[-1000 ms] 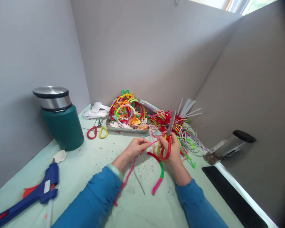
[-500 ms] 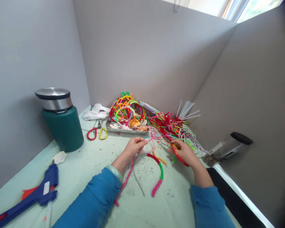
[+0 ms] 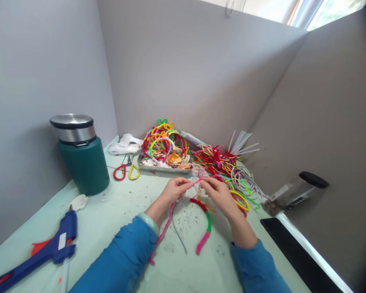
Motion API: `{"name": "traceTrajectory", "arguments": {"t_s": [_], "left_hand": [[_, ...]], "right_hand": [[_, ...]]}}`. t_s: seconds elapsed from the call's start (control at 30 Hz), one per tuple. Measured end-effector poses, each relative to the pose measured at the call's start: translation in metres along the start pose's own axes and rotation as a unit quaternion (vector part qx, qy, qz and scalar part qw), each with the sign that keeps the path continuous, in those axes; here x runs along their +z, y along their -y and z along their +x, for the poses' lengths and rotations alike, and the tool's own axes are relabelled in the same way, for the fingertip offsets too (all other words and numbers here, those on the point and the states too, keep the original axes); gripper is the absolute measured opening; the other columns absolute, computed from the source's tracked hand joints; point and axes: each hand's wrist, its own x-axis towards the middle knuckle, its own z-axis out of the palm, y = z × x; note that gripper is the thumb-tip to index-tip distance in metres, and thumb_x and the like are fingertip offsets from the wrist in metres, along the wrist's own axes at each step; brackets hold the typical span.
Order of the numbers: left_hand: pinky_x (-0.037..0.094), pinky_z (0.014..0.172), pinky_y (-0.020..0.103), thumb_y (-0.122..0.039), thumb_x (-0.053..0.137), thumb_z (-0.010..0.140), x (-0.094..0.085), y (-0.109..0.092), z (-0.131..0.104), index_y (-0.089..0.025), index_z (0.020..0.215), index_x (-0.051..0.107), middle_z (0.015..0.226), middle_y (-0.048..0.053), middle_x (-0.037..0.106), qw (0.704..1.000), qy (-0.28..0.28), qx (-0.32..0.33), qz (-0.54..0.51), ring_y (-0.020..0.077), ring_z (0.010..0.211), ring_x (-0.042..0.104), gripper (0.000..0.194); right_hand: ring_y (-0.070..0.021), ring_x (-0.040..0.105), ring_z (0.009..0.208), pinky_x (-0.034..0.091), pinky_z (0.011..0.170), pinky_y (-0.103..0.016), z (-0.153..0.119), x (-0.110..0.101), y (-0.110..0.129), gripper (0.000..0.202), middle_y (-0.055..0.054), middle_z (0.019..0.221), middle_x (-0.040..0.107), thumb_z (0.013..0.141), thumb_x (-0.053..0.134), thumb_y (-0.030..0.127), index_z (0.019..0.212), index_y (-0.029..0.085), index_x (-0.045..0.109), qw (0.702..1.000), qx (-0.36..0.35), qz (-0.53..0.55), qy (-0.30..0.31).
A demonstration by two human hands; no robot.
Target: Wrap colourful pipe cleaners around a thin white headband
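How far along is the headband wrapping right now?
Done: one end of the headband is covered in pink, green and red pipe cleaner. In hand: the left hand and right hand pinch a pink pipe cleaner above the band's top. Left: the other side of the band is bare grey. Loose pipe cleaners lie behind.

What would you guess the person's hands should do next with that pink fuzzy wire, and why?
Probably wind the pink pipe cleaner onto the bare grey part of the headband. Both the left hand and right hand pinch it just above the band, whose other side already wears red, green and pink wrapping.
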Motion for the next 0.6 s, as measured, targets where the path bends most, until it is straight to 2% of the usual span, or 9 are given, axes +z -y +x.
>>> {"name": "traceTrajectory", "arguments": {"t_s": [0.07,0.17,0.27,0.33,0.47,0.6], "left_hand": [[0.021,0.036,0.019,-0.048,0.066,0.067,0.000,0.000,0.000,-0.013,0.081,0.060,0.043,-0.008,0.039,1.000,0.012,-0.008,-0.002,0.0038,0.034,0.030,0.038],[0.022,0.036,0.019,-0.048,0.063,0.070,0.002,0.000,-0.003,-0.012,0.078,0.058,0.045,-0.007,0.042,0.999,0.040,-0.018,-0.010,0.0034,0.034,0.031,0.037],[0.021,0.036,0.020,-0.049,0.058,0.074,0.003,-0.003,-0.006,-0.013,0.074,0.056,0.051,-0.005,0.047,0.997,0.068,-0.031,-0.021,0.0028,0.033,0.031,0.036],[0.017,0.036,0.020,-0.047,0.060,0.073,0.004,-0.006,-0.008,-0.012,0.077,0.057,0.050,-0.006,0.046,0.995,0.082,-0.048,-0.014,0.0023,0.033,0.027,0.035],[0.012,0.039,0.021,-0.047,0.063,0.071,0.008,-0.011,-0.010,-0.009,0.087,0.063,0.048,-0.007,0.038,0.991,0.113,-0.065,0.018,0.0023,0.037,0.023,0.041],[0.015,0.040,0.021,-0.050,0.061,0.071,0.008,-0.008,-0.008,-0.009,0.090,0.065,0.049,-0.005,0.042,0.991,0.122,-0.056,0.024,0.0033,0.039,0.027,0.045]], "right_hand": [[-0.0106,0.044,0.044,0.034,0.044,-0.023,-0.001,0.021,0.004,0.031,0.001,0.055,0.057,0.074,0.059,0.047,0.067,0.017,0.062,0.991,0.053,0.124,0.007],[-0.0079,0.040,0.040,0.031,0.040,-0.021,-0.001,0.035,-0.003,0.035,0.003,0.049,0.052,0.071,0.063,0.049,0.060,0.016,0.056,0.972,0.097,0.209,-0.053],[-0.0065,0.040,0.040,0.030,0.039,-0.020,0.001,0.030,-0.015,0.035,0.003,0.051,0.053,0.070,0.065,0.048,0.060,0.015,0.055,0.958,0.115,0.239,-0.112],[-0.0062,0.039,0.040,0.029,0.039,-0.019,0.002,0.022,-0.022,0.035,0.003,0.051,0.052,0.069,0.066,0.048,0.062,0.015,0.056,0.948,0.121,0.259,-0.142],[-0.0058,0.040,0.042,0.031,0.040,-0.019,0.004,0.011,-0.027,0.033,0.003,0.054,0.052,0.065,0.069,0.046,0.066,0.015,0.058,0.926,0.127,0.315,-0.166],[-0.0059,0.040,0.043,0.032,0.040,-0.020,0.006,0.001,-0.030,0.031,0.003,0.058,0.052,0.064,0.070,0.044,0.069,0.015,0.059,0.909,0.132,0.346,-0.189]]}}
